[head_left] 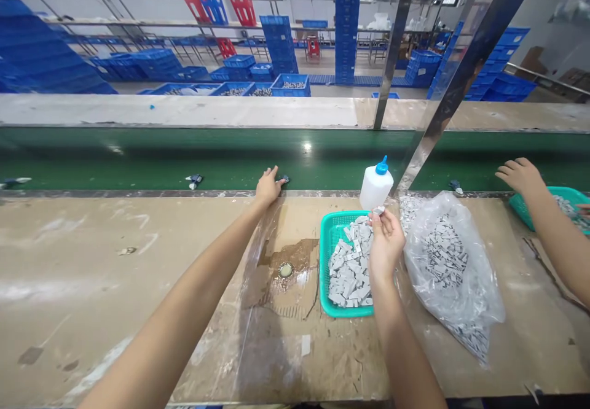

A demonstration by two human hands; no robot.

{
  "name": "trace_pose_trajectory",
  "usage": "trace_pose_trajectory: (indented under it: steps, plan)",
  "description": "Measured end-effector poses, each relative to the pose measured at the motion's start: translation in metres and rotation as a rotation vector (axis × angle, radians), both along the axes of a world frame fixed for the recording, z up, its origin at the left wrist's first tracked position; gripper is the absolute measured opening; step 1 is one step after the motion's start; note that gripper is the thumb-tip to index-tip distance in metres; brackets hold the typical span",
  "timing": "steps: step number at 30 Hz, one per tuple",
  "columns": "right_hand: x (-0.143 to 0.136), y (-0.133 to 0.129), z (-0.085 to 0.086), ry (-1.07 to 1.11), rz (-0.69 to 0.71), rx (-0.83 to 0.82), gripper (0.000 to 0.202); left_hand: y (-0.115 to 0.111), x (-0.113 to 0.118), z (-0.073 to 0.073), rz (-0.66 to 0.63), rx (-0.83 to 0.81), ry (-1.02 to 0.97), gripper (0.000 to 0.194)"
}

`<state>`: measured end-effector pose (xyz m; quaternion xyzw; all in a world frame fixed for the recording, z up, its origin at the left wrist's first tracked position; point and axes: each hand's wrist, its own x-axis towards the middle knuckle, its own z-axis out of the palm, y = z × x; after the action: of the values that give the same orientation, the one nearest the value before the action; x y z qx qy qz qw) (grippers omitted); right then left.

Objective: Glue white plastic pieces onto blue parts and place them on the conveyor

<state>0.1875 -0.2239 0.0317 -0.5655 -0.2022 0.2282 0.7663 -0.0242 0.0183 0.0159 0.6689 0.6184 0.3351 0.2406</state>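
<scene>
Over the teal basket point(328, 255), right hand point(385, 243) pinching a grey part point(378, 210).

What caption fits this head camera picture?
Left hand reaches a small part at the conveyor belt; right hand holds a grey piece.

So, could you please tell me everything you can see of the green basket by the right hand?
The green basket is a shallow rectangular tray of teal plastic mesh, lying flat on the worn workbench. It holds a loose heap of small grey pieces. The right hand hovers at its right edge, pinching one piece. A white squeeze bottle stands just behind it, a clear bag to its right.
</scene>
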Motion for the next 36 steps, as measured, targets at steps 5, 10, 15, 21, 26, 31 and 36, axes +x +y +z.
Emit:
trace_pose_trajectory:
  steps: [5,10,15,21,26,31,36]
  plan:
    - [-0.004,-0.002,0.010,0.000,0.114,-0.054,0.045,0.008,-0.014,0.003,-0.011,-0.098,-0.192,0.008]
    - [-0.008,-0.003,0.011,-0.045,0.248,-0.134,0.049,-0.018,-0.010,0.014,-0.009,-0.155,-0.512,0.003]
    - [-0.017,-0.012,0.013,-0.255,0.420,-0.239,0.036,-0.083,-0.034,0.020,-0.225,-0.454,-0.990,0.026]
    - [-0.063,-0.028,0.023,-0.688,0.799,-0.286,0.019,-0.146,-0.062,0.019,-0.381,-0.686,-1.176,0.032]
    - [-0.099,-0.027,0.006,-0.859,0.916,-0.301,0.021,-0.165,-0.076,0.008,-0.405,-0.721,-1.293,0.044]
    - [-0.102,-0.025,-0.005,-0.952,0.871,-0.400,0.026,-0.164,-0.087,-0.013,-0.282,-0.493,-1.274,0.054]
    - [-0.101,-0.028,-0.005,-1.090,0.805,-0.311,0.019,-0.158,-0.096,-0.016,-0.197,-0.405,-1.337,0.050]
